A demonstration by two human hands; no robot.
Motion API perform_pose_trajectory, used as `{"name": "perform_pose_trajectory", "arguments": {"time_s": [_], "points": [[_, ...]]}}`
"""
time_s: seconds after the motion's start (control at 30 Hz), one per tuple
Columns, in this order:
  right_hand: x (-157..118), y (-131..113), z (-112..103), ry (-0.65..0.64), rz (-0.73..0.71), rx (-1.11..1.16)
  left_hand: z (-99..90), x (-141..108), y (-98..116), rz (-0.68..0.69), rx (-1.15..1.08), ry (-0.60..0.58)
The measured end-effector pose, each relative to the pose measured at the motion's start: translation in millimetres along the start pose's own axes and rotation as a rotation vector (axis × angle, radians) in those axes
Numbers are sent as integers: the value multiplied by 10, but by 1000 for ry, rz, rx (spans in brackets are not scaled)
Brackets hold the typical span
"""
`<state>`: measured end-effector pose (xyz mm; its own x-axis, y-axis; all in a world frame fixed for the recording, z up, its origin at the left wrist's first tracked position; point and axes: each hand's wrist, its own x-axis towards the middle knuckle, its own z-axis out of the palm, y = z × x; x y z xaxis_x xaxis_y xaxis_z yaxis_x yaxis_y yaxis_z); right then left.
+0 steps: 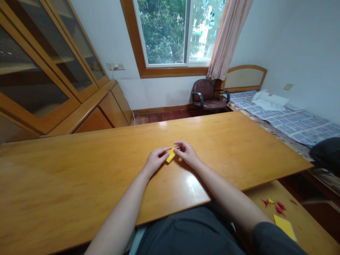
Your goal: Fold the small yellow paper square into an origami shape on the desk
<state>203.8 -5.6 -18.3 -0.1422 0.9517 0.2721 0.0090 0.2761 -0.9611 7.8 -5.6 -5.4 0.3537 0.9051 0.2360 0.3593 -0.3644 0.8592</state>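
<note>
A small folded piece of yellow paper (170, 156) is held just over the wooden desk (87, 170), tilted between my two hands. My left hand (157, 160) pinches its left side with thumb and forefinger. At the upper right edge of the paper, my right hand (186, 153) grips it between thumb and fingers. The fingertips cover parts of the paper, so its exact folds cannot be made out.
On a lower surface (313, 226) at the right lie small red folded paper pieces (279, 208) and a yellow paper stack (285, 227). Beyond the desk stand a brown armchair (204, 92), a bed (300, 120) and a glass-door cabinet (77, 117).
</note>
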Motion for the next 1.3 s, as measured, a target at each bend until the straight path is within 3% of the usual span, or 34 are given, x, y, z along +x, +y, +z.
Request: {"name": "perform_pose_trajectory", "arguments": {"time_s": [0.6, 0.97, 1.3], "points": [[5, -8, -17, 11, 16, -125, 9, 11, -50, 53, 80, 68], [10, -84, -9, 17, 65, -122, 8, -1, 25, 75, 131, 44], [1, -47, -16, 51, 19, -100, 4, -9, 29, 111, 176, 38]]}}
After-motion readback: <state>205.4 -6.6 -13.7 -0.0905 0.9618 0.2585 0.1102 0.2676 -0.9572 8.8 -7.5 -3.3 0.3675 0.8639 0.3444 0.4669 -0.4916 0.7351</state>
